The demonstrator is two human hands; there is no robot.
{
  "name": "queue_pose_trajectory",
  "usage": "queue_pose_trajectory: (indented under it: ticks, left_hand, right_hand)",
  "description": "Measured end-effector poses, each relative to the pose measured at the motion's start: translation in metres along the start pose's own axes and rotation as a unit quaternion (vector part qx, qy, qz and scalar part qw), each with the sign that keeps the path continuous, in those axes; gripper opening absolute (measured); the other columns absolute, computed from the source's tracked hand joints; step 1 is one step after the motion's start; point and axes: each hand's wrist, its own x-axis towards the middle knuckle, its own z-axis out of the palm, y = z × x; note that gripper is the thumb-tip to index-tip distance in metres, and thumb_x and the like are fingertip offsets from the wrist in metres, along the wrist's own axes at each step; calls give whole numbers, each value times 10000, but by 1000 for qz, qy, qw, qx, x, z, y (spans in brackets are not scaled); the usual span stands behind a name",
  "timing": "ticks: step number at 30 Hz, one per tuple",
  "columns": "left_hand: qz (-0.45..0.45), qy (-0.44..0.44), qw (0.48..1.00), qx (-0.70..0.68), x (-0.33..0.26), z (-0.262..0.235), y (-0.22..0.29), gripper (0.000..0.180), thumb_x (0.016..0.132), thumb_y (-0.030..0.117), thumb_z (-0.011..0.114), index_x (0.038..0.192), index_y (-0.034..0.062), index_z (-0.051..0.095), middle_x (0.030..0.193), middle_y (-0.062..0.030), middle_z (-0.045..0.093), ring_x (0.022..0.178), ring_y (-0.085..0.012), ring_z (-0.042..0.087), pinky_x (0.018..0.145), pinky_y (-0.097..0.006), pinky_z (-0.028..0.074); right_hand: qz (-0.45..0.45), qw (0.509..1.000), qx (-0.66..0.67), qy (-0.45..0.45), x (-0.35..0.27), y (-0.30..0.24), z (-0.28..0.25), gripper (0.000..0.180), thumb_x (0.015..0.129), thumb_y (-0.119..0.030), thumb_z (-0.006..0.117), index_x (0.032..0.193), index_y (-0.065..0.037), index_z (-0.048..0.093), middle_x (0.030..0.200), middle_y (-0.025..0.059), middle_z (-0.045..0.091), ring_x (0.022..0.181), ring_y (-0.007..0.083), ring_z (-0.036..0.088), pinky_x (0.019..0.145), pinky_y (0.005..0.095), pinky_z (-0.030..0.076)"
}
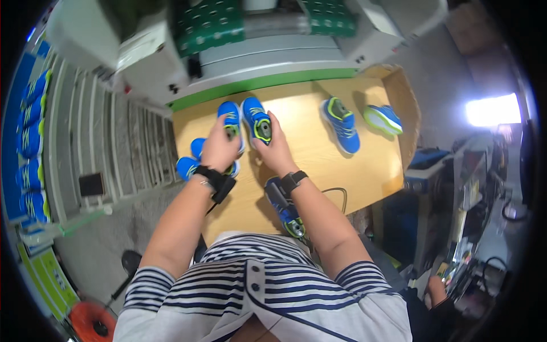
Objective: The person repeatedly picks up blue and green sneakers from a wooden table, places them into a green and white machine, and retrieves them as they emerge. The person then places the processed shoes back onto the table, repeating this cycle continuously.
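— Where the wooden bench (319, 165) fills the middle of our view, what do we log first?

— Bench first, then the pale conveyor (268, 57) along its far edge, beyond a green strip. At far left, a rack of blue shoes (34, 142) runs up the side.

— And on the bench itself?

— Shoes, all blue with lime trim. Two lie loose at far right (342, 122) (383, 118), well apart from our hands. One pair sits at the near left edge (194, 162), partly hidden by our left wrist. Another shoe (285, 208) lies near our body, under the right forearm, beside a dark cable (336, 194).

— The pair we hold?

— Side by side, toes pointing far, soles down on the wood. We judge they're paired that way so the two can be matched and handled together.

— Fingers?

— Our left hand (219, 145) is curled closed over the heel of the left shoe (231, 117), fingers wrapped on the collar. Our right hand (276, 148) grips the right shoe (256, 122) likewise, thumb by the heel opening. Both narrow, both holding. Dark bands on both wrists.
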Motion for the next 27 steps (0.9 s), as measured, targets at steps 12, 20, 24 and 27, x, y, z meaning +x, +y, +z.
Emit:
queue_pose_trajectory:
  ticks: [12, 20, 24, 27]
  left_hand:
    - [292, 152, 930, -160, 91, -150, 166, 558, 940, 177, 674, 1432, -4, 483, 1230, -121, 626, 1104, -169, 588, 987, -295, 475]
    - [31, 237, 960, 147, 231, -129, 205, 840, 990, 556, 507, 1609, 92, 180, 1481, -296, 451, 1339, -459, 495, 1113, -545, 401]
    - [122, 235, 958, 112, 192, -129, 186, 863, 1009, 536, 500, 1563, -57, 209, 1493, -330, 422, 1362, -469, 458, 1137, -508, 377]
    - [348, 140, 925, 67, 85, -113, 141, 668, 1011, 304, 579, 1519, -56, 335, 1528, -269, 399, 1425, -413, 388, 1192, -441, 308]
  right_hand:
    - [-209, 967, -24, 141, 175, -165, -186, 767, 928, -216, 691, 1563, -28, 303, 1398, 268, 549, 1264, 343, 572, 1046, 378, 449]
    - [0, 949, -298, 106, 348, -140, -173, 786, 988, -435, 582, 1633, -318, 148, 1432, 250, 563, 1364, 426, 497, 1129, 581, 318]
    - [-19, 948, -308, 85, 320, -145, -173, 817, 962, -498, 616, 1620, -236, 207, 1473, 225, 521, 1395, 447, 434, 1142, 561, 317]
    - [-213, 925, -309, 67, 215, -130, -176, 657, 940, -343, 695, 1491, -87, 446, 1466, 205, 507, 1357, 428, 463, 1140, 505, 356]
